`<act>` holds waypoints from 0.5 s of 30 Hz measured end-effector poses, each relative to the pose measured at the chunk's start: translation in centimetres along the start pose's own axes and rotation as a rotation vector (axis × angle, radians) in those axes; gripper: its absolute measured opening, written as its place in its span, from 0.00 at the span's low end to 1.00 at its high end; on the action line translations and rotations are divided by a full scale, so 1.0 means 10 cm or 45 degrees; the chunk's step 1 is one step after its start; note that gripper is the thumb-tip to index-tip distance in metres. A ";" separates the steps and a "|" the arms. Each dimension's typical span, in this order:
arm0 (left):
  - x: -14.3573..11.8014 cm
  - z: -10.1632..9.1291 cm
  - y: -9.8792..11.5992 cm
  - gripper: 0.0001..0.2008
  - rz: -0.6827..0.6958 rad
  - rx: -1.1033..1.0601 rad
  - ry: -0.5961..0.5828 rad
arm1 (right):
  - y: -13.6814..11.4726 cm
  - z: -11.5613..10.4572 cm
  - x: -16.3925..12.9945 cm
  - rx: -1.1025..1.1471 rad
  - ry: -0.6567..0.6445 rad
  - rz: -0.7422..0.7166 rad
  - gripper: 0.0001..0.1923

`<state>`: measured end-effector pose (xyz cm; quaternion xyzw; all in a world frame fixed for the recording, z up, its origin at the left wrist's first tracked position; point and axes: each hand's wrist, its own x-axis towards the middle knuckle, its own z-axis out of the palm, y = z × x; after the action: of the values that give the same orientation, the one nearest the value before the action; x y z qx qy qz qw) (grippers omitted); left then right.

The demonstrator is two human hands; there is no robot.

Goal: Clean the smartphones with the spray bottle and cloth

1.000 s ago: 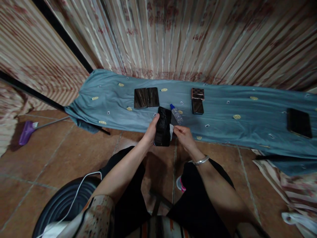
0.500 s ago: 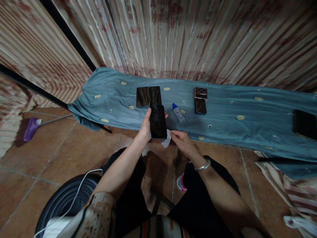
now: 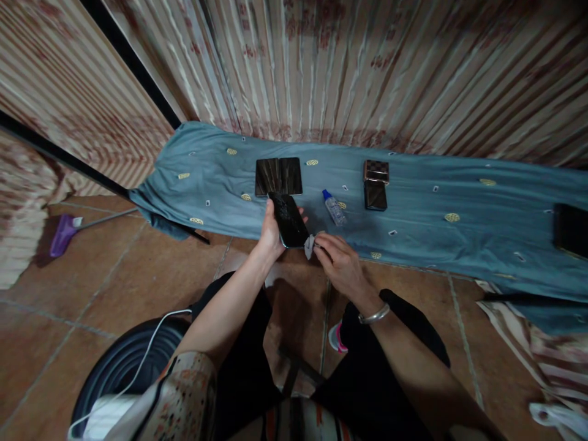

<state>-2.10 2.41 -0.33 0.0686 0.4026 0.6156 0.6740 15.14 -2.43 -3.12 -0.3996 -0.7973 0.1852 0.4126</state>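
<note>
Head view: hands and things, from the fingers outward.
Right hand (image 3: 337,263): fingers pinched shut on a small white wipe (image 3: 309,246), pressed to the lower corner of the phone.
Left hand (image 3: 271,233): fingers wrapped round the black phone (image 3: 288,218), gripping its left edge, cracked screen up.
Change: half a second ago the phone stood nearly upright with the wipe just beside its corner; now the phone tilts toward 11 o'clock and sits lower, and the wipe touches it. To my judgement, wiping is beginning.
Phone's place: in the air above the floor, at the near edge of the blue cloth (image 3: 413,214).
Container: small clear bottle (image 3: 333,208) with blue cap, lying on the cloth at 1 o'clock from the hands; contents cannot be told.
Farther out: two dark phones (image 3: 278,176) side by side at 12 o'clock; two more phones (image 3: 375,184) at 2 o'clock.
</note>
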 end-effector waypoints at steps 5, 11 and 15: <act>-0.01 0.03 -0.02 0.29 0.006 -0.008 0.049 | -0.08 0.04 0.01 -0.180 0.025 -0.154 0.13; -0.03 0.04 -0.02 0.30 0.012 0.020 0.066 | -0.18 0.05 0.03 -0.224 0.014 -0.247 0.14; -0.05 0.06 -0.04 0.31 0.024 0.035 0.092 | -0.26 0.07 0.04 -0.198 0.005 -0.283 0.14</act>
<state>-1.39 2.08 0.07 0.0594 0.4345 0.6183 0.6523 13.13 -3.73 -1.72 -0.3398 -0.8479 0.0753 0.3999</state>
